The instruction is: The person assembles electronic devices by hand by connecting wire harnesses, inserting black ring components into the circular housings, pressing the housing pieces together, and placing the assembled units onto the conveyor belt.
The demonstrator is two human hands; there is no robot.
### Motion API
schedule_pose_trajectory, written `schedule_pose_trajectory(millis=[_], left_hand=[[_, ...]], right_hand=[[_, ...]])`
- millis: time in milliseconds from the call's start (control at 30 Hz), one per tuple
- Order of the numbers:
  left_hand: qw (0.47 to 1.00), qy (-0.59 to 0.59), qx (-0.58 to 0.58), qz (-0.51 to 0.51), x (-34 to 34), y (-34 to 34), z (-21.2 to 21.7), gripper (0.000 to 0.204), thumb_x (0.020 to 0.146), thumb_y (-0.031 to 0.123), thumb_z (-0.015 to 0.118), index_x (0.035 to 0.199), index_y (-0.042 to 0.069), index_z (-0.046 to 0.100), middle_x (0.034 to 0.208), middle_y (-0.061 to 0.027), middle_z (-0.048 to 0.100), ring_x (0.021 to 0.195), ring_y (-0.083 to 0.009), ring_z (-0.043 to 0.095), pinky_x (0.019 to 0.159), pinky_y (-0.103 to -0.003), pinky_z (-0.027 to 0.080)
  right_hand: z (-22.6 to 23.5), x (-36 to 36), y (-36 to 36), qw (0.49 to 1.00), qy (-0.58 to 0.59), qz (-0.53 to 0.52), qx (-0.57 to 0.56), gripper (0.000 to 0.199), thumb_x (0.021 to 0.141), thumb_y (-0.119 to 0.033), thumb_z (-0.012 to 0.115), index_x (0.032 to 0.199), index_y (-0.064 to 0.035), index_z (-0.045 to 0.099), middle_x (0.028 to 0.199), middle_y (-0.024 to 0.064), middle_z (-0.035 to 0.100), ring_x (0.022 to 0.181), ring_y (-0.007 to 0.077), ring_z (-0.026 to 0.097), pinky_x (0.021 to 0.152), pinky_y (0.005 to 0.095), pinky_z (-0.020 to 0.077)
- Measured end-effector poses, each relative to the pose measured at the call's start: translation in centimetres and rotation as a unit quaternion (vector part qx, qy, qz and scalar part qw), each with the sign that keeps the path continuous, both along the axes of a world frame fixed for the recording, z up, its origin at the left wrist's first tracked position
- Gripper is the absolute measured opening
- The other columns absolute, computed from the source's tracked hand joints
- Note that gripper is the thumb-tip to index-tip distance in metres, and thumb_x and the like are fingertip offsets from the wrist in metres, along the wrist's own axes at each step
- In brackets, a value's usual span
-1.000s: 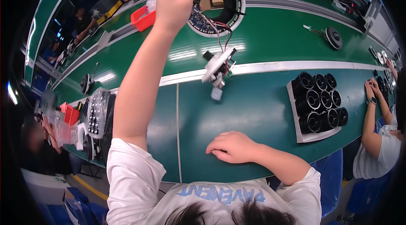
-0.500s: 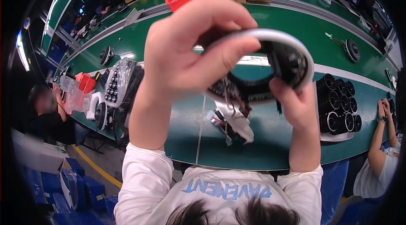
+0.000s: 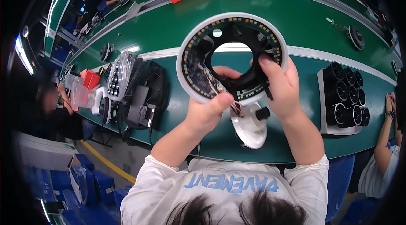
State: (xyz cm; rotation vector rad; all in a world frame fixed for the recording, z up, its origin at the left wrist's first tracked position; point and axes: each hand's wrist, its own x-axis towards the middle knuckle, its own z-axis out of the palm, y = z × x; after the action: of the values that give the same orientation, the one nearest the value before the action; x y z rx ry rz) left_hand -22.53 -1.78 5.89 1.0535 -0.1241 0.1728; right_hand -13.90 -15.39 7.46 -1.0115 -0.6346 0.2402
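Where the green bench (image 3: 338, 146) spreads beneath my arms, a tray (image 3: 351, 131) of black cylinders (image 3: 337, 89) stands to my right. I hold the ring (image 3: 230, 32) above the bench; its earlier blurred tilt is gone, and its inner side now faces me. My left hand (image 3: 206, 113) grips its lower left rim; my right hand (image 3: 284, 83) clasps the right side, thumb inside. In my judgement, this exposes the interior for handling. The white plate (image 3: 250, 132) sits below; bench contact cannot be determined. Wires (image 3: 213, 83) run down toward it.
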Motion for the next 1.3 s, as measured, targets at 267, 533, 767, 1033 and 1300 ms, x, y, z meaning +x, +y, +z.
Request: schedule_pose_trajectory(millis=[267, 533, 767, 1033, 1300], left_hand=[[0.995, -0.005, -0.015, 0.098, -0.5, 0.5, 0.3, 0.035, 0.075, 0.005, 0.062, 0.104, 0.0, 0.043, 0.087, -0.0141, 0.059, 0.071, -0.0218, 0.062, 0.062, -0.033, 0.053], [0.976, -0.033, 0.047, 0.209, -1.0, 1.0, -1.5, 0.036, 0.073, 0.002, 0.063, 0.103, -0.001, 0.044, 0.096, -0.0145, 0.058, 0.077, -0.0159, 0.06, 0.065, -0.029, 0.052], [0.93, -0.229, 0.149, 0.245, -0.5, 0.9, -1.8, 0.038, 0.073, -0.004, 0.063, 0.104, 0.003, 0.043, 0.113, -0.0224, 0.049, 0.099, -0.0233, 0.053, 0.082, -0.034, 0.046], [0.918, -0.179, 0.159, 0.316, -1.2, 1.0, -2.5, 0.036, 0.071, 0.002, 0.068, 0.1, 0.0, 0.046, 0.103, -0.0156, 0.052, 0.102, -0.0237, 0.051, 0.089, -0.034, 0.04], [0.96, -0.075, 0.085, 0.257, -1.9, 0.7, -2.2, 0.037, 0.072, 0.004, 0.068, 0.102, -0.002, 0.046, 0.099, -0.0096, 0.053, 0.09, -0.0138, 0.052, 0.079, -0.025, 0.042]], right_hand=[[-0.6, 1.4, -0.1, 0.971, -0.054, 0.187, -0.141, 0.043, 0.088, -0.033, 0.048, 0.116, 0.0001, 0.045, 0.101, 0.0062, 0.054, 0.089, 0.0121, 0.049, 0.08, 0.0257, 0.0407], [-1.8, -0.1, 0.7, 0.833, -0.392, 0.167, -0.353, 0.042, 0.068, -0.039, 0.065, 0.092, -0.0045, 0.062, 0.097, 0.0126, 0.057, 0.098, 0.0304, 0.046, 0.087, 0.039, 0.0344], [-1.7, -1.5, 1.2, 0.893, -0.34, 0.05, -0.29, 0.019, 0.067, -0.024, 0.066, 0.073, -0.0068, 0.06, 0.082, 0.0075, 0.059, 0.093, 0.0271, 0.047, 0.083, 0.0383, 0.0337], [0.3, -2.8, 0.1, 0.89, -0.276, 0.037, -0.361, 0.012, 0.071, -0.016, 0.064, 0.076, -0.0071, 0.059, 0.073, 0.0072, 0.06, 0.067, 0.0243, 0.057, 0.061, 0.0327, 0.0438], [-0.1, -2.4, -0.1, 0.864, -0.396, -0.056, -0.307, 0.011, 0.071, -0.012, 0.063, 0.082, -0.0149, 0.062, 0.061, 0.0035, 0.057, 0.056, 0.0203, 0.056, 0.051, 0.0306, 0.0423]])
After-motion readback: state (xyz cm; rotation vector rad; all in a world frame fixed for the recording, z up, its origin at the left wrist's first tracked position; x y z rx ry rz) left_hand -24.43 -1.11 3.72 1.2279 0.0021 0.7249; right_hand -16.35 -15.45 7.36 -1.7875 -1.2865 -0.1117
